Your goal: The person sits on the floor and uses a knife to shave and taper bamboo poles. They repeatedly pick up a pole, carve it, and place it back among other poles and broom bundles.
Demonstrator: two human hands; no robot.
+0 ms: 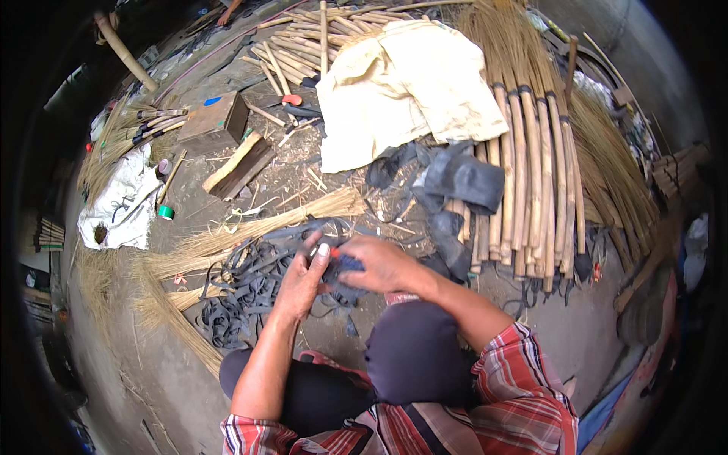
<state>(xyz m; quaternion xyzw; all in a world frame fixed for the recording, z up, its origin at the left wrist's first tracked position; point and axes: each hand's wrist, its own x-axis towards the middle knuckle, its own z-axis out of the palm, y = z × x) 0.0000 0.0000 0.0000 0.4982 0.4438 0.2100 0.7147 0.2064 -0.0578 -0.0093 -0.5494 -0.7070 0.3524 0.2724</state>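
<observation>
Where our hands meet: our left hand and our right hand come close together just beyond our knees, above the near side of the floor.
Right hand: its fingers curl round a dark blue piece, with a small red thing showing at the fingertips; we cannot tell whether the two are joined.
Left hand: the thumb stands raised and the fingers bend partly inward; blur keeps us from telling whether they pinch anything.
Handling: we judge that a firm right grip and a steady left thumb serve best here, with our fingertips kept clear of the red thing in case it carries an edge.
Strip pile: loose black strips lie tangled just left of and below the hands; we would do well to free one strip at a time, lest a loop drag the others along.
Straw: a bundle lies just beyond the pile, slanting from left to far right.
Right side: handled brooms lie in a row beside a dark rubber sheet.
Far side: a pale cloth lies spread near heaped sticks.
</observation>
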